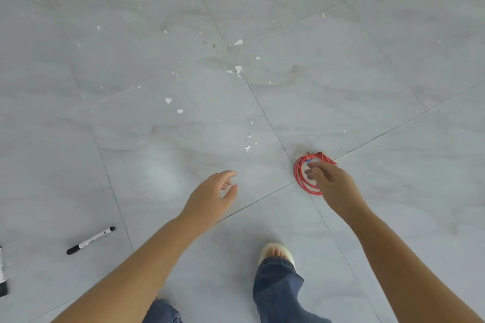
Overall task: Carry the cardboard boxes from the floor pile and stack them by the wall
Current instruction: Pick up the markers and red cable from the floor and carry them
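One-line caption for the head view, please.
Right hand reaches a red cord coil on the tiled floor; left hand open, no boxes in view.

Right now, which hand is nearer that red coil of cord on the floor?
The right hand: its fingers overlap the red coil of cord, though a hold isn't clear. The left hand is open and empty, well off to the coil's left.

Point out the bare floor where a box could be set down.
Widest free patch: the tiles right of the red cord coil and right hand. Also free: between the marker and left hand. Ahead, white chips litter the tile seam.
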The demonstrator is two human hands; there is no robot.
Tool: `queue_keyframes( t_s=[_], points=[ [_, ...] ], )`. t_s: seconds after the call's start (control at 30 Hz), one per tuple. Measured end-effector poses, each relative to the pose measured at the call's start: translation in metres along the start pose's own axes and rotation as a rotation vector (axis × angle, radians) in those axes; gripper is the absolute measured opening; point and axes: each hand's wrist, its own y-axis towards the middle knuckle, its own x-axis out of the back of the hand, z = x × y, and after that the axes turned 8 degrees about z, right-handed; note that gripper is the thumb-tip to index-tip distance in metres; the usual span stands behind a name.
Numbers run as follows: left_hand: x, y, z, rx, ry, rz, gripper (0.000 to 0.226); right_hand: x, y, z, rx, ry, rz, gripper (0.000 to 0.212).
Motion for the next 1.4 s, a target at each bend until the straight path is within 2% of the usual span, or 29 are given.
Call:
queue_keyframes(
  t_s=[0.13, 0.3, 0.43, 0.53, 0.6, 0.67, 0.73, 0.83, 0.9, 1.03, 1.13, 1.2, 1.3, 1.4],
  points=[
    [-0.056, 0.09, 0.084, 0.04, 0.301, 0.125, 0.042, -0.05, 0.094, -0.086, -0.048, -0.198, -0.039, 0.036],
    [-0.102, 0.149, 0.167, 0.001, 0.66, 0.123, 0.048, -0.097, 0.171, -0.166, -0.174, -0.391, -0.032, 0.06],
    [-0.114, 0.161, 0.205, -0.071, 0.862, 0.083, 0.055, -0.114, 0.2, -0.191, -0.206, -0.561, -0.168, 0.051],
    [-0.116, 0.157, 0.212, -0.109, 0.89, 0.095, 0.061, -0.116, 0.212, -0.185, -0.219, -0.588, -0.162, 0.04],
    [-0.113, 0.157, 0.213, -0.102, 0.898, 0.111, 0.062, -0.116, 0.218, -0.175, -0.238, -0.557, -0.125, 0.038],
    [-0.109, 0.159, 0.211, -0.086, 0.909, 0.14, 0.063, -0.115, 0.219, -0.159, -0.219, -0.494, -0.161, 0.033],
    [-0.103, 0.162, 0.205, -0.065, 0.864, 0.189, 0.062, -0.113, 0.219, -0.134, -0.137, -0.435, -0.22, 0.027],
    [-0.081, 0.162, 0.189, -0.04, 0.664, 0.268, 0.062, -0.114, 0.221, -0.08, 0.064, -0.431, -0.208, 0.013],
    [-0.055, 0.158, 0.182, -0.048, 0.536, 0.248, 0.062, -0.124, 0.223, -0.035, 0.197, -0.458, -0.163, 0.012],
    [0.007, 0.125, 0.193, -0.056, 0.454, 0.079, 0.061, -0.183, 0.215, 0.062, 0.456, -0.531, -0.019, 0.012],
    [0.051, 0.076, 0.232, -0.014, 0.424, -0.06, 0.058, -0.243, 0.193, 0.116, 0.644, -0.558, 0.147, 0.025],
    [0.074, 0.034, 0.271, 0.031, 0.426, -0.122, 0.056, -0.28, 0.174, 0.137, 0.749, -0.633, 0.287, 0.021],
    [0.093, -0.031, 0.343, 0.17, 0.409, -0.153, 0.052, -0.332, 0.147, 0.153, 0.857, -0.776, 0.463, 0.026],
    [0.09, -0.082, 0.414, 0.339, 0.319, -0.213, 0.051, -0.381, 0.123, 0.164, 0.897, -0.827, 0.569, 0.028]
  ],
)
